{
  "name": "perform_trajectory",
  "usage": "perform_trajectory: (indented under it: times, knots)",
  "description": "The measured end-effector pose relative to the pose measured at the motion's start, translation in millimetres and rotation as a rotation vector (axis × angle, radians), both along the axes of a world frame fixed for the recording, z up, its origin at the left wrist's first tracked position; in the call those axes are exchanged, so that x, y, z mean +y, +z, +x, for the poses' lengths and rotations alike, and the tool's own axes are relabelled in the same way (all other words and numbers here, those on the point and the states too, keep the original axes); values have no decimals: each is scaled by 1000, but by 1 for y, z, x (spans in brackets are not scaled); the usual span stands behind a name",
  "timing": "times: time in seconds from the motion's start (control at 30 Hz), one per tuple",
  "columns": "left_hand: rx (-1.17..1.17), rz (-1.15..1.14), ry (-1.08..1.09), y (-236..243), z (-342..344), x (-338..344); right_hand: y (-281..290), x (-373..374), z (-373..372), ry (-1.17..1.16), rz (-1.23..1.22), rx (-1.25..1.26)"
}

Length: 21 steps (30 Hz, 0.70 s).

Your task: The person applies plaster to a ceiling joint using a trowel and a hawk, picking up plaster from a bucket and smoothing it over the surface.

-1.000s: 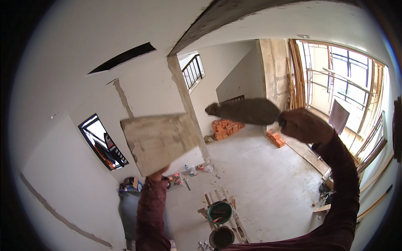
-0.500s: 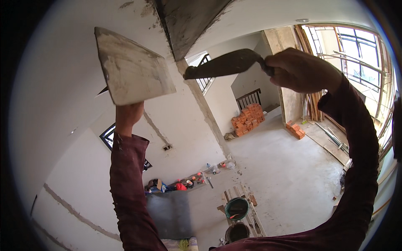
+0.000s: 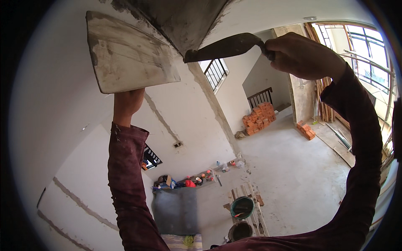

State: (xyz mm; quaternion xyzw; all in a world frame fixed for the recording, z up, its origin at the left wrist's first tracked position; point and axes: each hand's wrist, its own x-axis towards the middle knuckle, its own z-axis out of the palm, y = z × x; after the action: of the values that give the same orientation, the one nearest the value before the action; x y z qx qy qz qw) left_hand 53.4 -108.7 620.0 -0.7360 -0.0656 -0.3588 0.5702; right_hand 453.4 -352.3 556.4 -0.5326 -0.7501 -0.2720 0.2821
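My left hand [image 3: 130, 104] is raised and closed under a plasterer's hawk [image 3: 130, 54], a pale flat board smeared with grey. The board hides its handle and most of my fingers. My right hand [image 3: 299, 56] grips the handle of a dark leaf-shaped trowel [image 3: 230, 48], its blade pointing left. A small lump of dark material sits at the trowel's tip, by the right edge of the hawk. Just above that tip is the lower point of a dark grey plastered patch [image 3: 180, 21] overhead, between white surfaces.
Far below, two buckets [image 3: 242, 207] stand on or beside a plank platform [image 3: 255, 209]. Stacked orange bricks [image 3: 259, 119] lie by the far stair railing [image 3: 259, 97]. Bags and small items [image 3: 190, 183] line the left wall's foot. Timber [image 3: 322, 96] leans near the window at right.
Both hands, with hawk and trowel, have moved up in the picture, nearer the dark overhead patch. The view has shifted, so the room below appears farther right.
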Motion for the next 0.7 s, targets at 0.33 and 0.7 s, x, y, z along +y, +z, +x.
perform_trajectory:
  times: [0.33,0.7]
  knots:
    - [-116,-255,-193,14,14,-40,-2,-6,14,120,214,-88]
    - [-189,-502,-317,10,28,-65,5,-26,0,-81,-51,1]
